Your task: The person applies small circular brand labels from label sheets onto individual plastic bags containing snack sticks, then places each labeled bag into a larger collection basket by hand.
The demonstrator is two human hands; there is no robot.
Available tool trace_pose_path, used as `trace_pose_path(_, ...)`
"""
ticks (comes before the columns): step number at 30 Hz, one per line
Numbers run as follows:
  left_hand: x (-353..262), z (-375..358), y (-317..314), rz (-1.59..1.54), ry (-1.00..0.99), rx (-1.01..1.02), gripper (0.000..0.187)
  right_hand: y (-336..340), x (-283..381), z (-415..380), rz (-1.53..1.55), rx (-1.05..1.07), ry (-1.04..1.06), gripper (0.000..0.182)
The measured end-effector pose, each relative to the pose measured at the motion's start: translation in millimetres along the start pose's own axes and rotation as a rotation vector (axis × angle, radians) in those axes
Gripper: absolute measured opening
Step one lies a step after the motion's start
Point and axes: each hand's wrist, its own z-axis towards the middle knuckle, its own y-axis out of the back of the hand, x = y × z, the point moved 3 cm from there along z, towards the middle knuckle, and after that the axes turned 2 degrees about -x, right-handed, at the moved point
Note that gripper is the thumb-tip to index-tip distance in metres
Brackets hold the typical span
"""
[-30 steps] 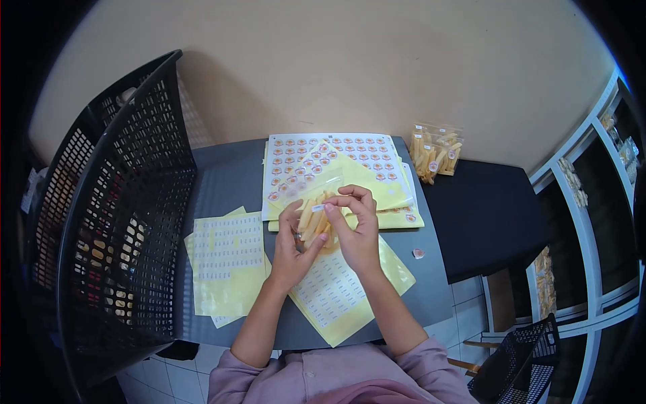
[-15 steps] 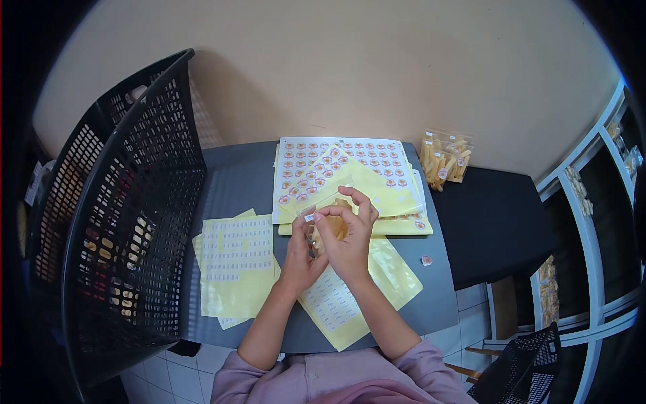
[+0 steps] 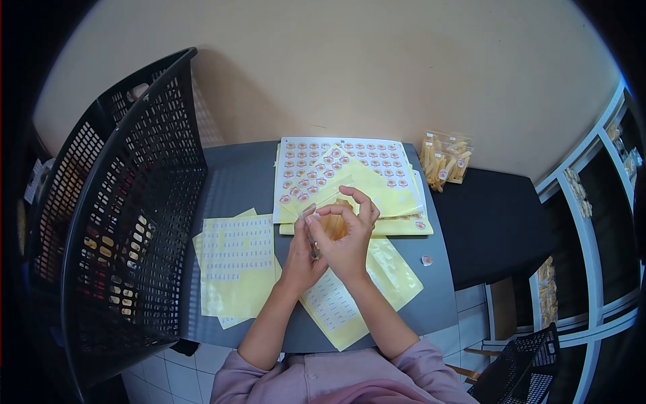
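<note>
Both hands hold a clear plastic packet of yellow snack sticks [image 3: 331, 222] above the grey counter's [image 3: 235, 182] middle; left hand [image 3: 301, 259] grips its side; right hand [image 3: 346, 239] pinches its top; labelled packets [image 3: 445, 156] wait at the far right corner; sticker sheets [image 3: 336, 165] remain mostly full.

The clear snack bag [image 3: 328, 214] has been turned end-on between both hands, apparently more upright than before.

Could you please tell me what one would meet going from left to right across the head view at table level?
Black mesh basket → yellow label sheets → snack bag held in both hands → loose round sticker → packed snack bags → white shelving.
</note>
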Motion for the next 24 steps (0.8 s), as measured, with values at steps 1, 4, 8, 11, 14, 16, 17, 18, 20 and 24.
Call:
trace_pose_path(1,2.9,-0.9,-1.5,-0.081,0.010,-0.011,0.071,-0.5,-1.0,0.0,0.002,-0.005,-0.003,0.022)
trace_pose_path(4,3.7,-0.9,-2.0,-0.158,0.034,-0.003,0.070,-1.0,-4.7,2.6,0.069,-0.038,-0.036,0.033)
trace_pose_path(8,-1.3,0.1,-1.3,-0.151,0.082,0.038,0.069,-0.6,-9.6,1.2,0.049,-0.033,-0.024,0.035)
trace_pose_path(11,6.9,-1.5,-3.8,-0.163,0.129,0.106,0.075,-0.9,-13.7,1.1,0.065,-0.041,-0.037,0.035)
trace_pose_path(14,12.0,-2.8,-5.8,-0.200,0.116,0.099,0.076,0.0,-13.0,1.2,0.070,-0.034,-0.036,0.036)
trace_pose_path(16,10.8,-2.6,-5.9,-0.173,0.098,0.078,0.073,2.1,-9.3,1.7,0.069,-0.029,-0.010,0.038)
trace_pose_path(17,9.6,-2.5,-5.3,-0.146,0.079,0.058,0.070,2.3,-9.7,1.5,0.072,-0.026,-0.011,0.038)
trace_pose_path(18,7.3,-2.1,-4.3,-0.144,0.082,0.055,0.070,3.4,-10.5,1.4,0.079,-0.035,-0.012,0.039)
trace_pose_path(20,-0.6,0.2,-2.4,-0.082,0.030,0.083,0.070,5.6,-13.0,1.7,0.089,-0.039,-0.014,0.039)
trace_pose_path(24,-3.8,1.9,-2.1,-0.077,0.046,0.126,0.070,12.5,-19.5,3.0,0.062,-0.058,-0.036,0.036)
